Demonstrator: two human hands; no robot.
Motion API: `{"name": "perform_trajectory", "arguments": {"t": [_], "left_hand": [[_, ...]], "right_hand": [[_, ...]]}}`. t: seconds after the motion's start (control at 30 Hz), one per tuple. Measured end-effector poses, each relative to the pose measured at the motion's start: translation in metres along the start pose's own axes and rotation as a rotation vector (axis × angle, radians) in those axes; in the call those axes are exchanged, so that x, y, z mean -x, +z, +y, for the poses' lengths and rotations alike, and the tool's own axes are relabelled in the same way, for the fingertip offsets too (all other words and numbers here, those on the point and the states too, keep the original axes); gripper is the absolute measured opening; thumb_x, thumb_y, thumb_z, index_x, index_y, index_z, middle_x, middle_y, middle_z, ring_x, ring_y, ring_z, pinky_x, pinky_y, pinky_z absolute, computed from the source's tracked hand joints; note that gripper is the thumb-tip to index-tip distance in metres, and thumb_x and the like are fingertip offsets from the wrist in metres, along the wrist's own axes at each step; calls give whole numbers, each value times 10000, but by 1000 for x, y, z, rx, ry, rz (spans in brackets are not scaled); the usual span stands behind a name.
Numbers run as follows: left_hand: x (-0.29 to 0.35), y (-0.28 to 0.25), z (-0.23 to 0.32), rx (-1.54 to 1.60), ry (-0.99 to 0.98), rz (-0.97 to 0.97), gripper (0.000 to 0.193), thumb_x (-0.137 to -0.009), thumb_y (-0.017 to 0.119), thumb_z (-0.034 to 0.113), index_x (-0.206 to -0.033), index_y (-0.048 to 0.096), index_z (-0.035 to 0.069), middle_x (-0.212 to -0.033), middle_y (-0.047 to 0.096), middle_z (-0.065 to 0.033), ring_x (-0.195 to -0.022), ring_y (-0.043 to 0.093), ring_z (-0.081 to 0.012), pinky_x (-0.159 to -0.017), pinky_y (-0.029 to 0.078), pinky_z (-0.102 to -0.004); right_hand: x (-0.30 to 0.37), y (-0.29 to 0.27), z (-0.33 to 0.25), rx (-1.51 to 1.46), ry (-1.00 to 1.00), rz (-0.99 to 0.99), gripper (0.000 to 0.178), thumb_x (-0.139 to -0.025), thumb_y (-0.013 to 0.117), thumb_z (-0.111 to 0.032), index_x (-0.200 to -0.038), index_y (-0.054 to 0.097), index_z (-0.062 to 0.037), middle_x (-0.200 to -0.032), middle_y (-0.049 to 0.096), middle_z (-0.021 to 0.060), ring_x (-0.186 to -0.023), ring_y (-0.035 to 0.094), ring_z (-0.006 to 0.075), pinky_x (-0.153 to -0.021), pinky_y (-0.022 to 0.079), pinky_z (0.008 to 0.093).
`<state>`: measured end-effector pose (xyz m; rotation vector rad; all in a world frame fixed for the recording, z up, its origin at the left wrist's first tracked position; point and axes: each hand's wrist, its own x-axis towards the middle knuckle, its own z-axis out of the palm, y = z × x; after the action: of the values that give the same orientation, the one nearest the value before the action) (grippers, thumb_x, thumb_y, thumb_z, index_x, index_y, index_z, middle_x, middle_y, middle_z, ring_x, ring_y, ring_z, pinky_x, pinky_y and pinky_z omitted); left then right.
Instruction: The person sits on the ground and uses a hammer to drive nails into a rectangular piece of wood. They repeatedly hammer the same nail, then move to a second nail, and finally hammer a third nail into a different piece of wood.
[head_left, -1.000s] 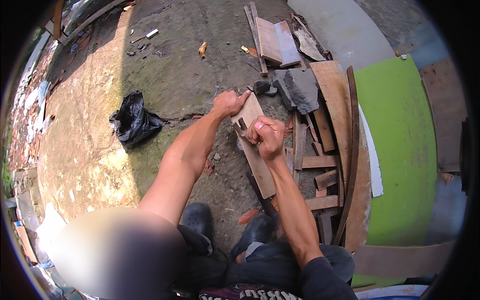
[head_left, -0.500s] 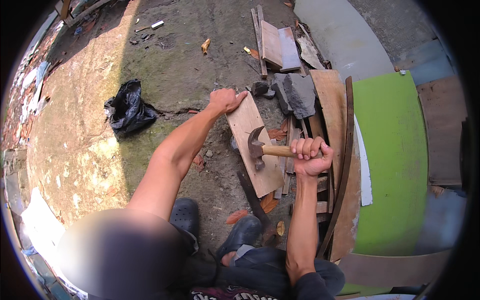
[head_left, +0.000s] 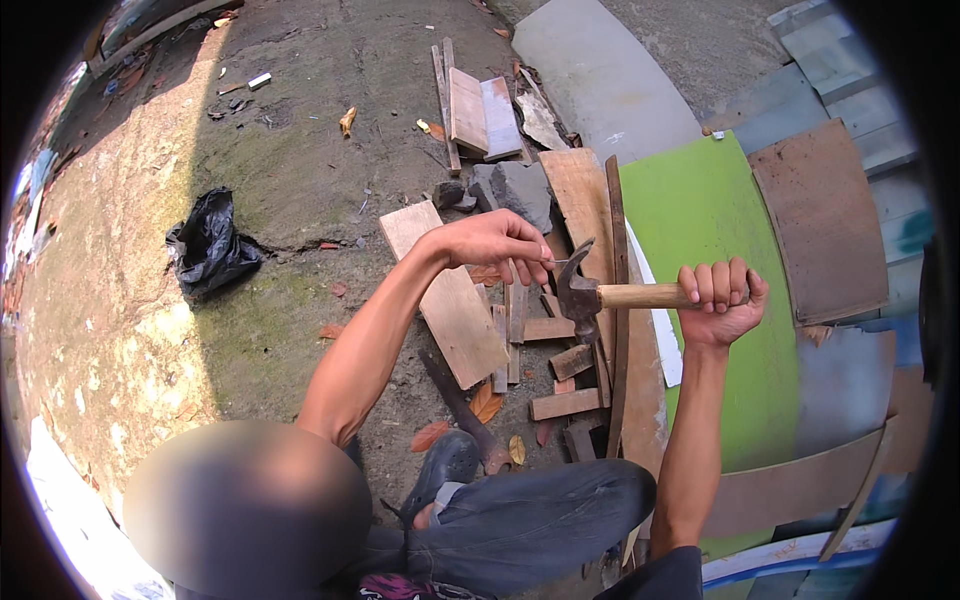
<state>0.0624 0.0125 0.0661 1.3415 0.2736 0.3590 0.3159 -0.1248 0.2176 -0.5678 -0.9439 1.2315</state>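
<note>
Two hands busy: right hand [head_left: 720,300] clenched round wooden-handled steel claw hammer [head_left: 600,297] (raised level), left hand [head_left: 495,243] pinching thin nail [head_left: 557,262] at hammer's head, above pale wooden plank [head_left: 445,295].

The ground [head_left: 300,150] is bare packed earth with greenish moss patches, a crack and scattered dry leaves, lit by strong sun at the left and shaded toward the middle. A crumpled black plastic bag [head_left: 208,250] lies on it, well apart from a heap of scrap wood offcuts [head_left: 480,110] farther up. To the right lie a bright green panel [head_left: 700,220], a grey curved sheet [head_left: 600,80] and a brown board [head_left: 820,230].
</note>
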Motion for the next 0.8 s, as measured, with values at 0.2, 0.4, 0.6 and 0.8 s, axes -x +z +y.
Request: {"name": "perform_trajectory", "arguments": {"t": [0.2,0.4,0.6,0.8], "left_hand": [[2,26,-2,-60,46,-53,232,-957,639,260,-960,690,33,-781,677,5,-667,577,-54,-611,473,-225],[-2,-6,-63,53,2,407,219,-959,629,270,-979,672,56,-833,680,6,-711,588,-60,-592,465,-242],[60,-152,-162,-428,-328,1246,242,-807,620,294,-866,771,113,-809,736,-95,-770,707,-240,-713,534,-365],[83,-207,-191,-637,-606,1186,526,-865,622,466,-1228,664,87,-1133,687,-190,-1102,639,-355,-942,493,-425]], "right_hand": [[44,-3,-3,3,-41,59,441,-946,362,-356,-555,359,-152,-428,303,-8,-389,299,142,-485,365,347],[55,-1,26,179,156,72,471,-954,301,-366,-553,371,-129,-424,320,16,-393,308,167,-495,378,353],[60,-5,24,281,136,82,465,-956,289,-360,-556,357,-131,-426,326,20,-392,301,170,-504,388,356],[62,-11,26,274,175,112,464,-956,293,-357,-554,347,-132,-432,323,21,-407,320,171,-529,395,351]]}}
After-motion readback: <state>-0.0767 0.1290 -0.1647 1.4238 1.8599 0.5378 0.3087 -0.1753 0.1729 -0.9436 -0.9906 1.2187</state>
